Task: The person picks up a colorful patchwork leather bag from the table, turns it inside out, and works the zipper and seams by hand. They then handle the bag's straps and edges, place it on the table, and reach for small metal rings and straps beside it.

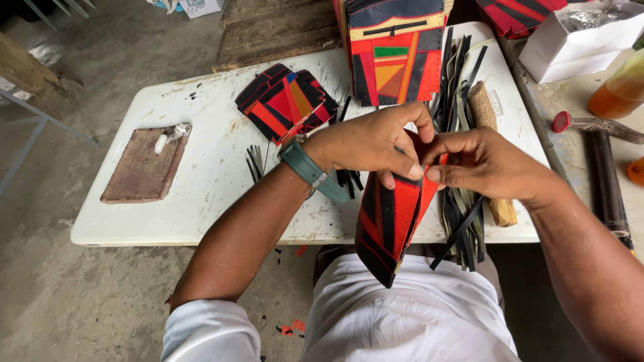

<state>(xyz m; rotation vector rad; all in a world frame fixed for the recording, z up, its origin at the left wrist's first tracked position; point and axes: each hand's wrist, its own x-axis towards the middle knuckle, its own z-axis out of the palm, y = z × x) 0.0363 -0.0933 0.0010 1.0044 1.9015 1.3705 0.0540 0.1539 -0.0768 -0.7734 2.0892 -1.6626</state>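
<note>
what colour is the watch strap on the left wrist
Dark teal green, on the watch strap just behind the left hand; the head view shows it clearly.

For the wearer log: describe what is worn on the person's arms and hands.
The left hand is bare; its wrist carries a teal-green watch with a matching strap and metal buckle. The right hand and its wrist are bare. Both forearms are uncovered, with a short white sleeve on the left upper arm.

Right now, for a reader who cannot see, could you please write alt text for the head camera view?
Both hands, left hand and right hand, pinch the top of a red and black leather piece over a white table. On the table lie a similar piece, black strips and a brown block.
</note>
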